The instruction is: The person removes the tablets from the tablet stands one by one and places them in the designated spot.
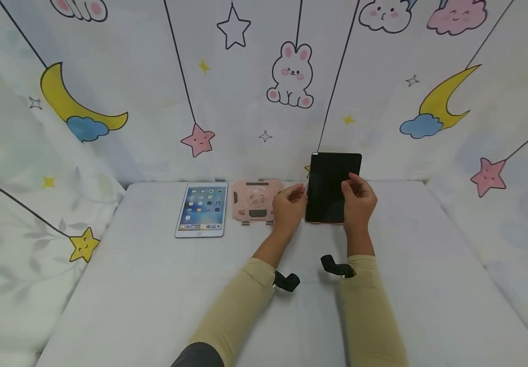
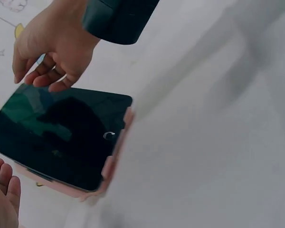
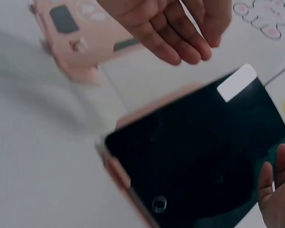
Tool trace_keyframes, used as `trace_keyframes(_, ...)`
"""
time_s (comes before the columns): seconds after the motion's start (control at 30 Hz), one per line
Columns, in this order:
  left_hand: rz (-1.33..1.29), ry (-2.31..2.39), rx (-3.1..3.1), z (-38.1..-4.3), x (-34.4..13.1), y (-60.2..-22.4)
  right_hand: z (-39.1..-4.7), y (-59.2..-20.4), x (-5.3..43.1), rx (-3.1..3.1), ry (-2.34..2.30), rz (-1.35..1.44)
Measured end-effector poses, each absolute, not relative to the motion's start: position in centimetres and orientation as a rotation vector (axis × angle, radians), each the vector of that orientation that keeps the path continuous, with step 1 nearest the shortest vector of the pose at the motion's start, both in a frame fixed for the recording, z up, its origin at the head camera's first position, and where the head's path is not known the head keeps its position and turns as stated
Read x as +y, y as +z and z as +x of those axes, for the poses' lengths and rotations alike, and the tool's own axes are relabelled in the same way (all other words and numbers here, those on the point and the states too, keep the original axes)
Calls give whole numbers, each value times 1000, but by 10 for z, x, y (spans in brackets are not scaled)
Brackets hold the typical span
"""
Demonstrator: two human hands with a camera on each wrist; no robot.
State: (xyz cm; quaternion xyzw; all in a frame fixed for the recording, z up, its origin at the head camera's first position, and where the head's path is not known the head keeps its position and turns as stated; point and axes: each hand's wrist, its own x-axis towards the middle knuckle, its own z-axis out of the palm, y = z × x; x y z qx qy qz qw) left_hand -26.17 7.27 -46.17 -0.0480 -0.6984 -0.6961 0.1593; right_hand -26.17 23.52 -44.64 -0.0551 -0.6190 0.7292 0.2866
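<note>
A black tablet, its screen dark, sits in a pink case whose rim shows along its edges. My left hand is just left of the tablet, fingers loosely bent, nothing visible in them. Over the tablet's right side is my right hand, its fingers loosely bent near the edge; whether they touch it is unclear. In the right wrist view a white rectangle marks one corner of the dark screen. A pink cover lies behind and left of my left hand, which hides part of it.
A white tablet with its screen lit lies left of the pink cover. The white table meets a patterned curtain at the back. Black cameras are strapped to both wrists.
</note>
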Motion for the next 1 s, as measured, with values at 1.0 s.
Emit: trace_keyframes(1.0, 5, -2084, -2114, -244, 100, -509, -256, -518, 288, -1994, 1722, -468)
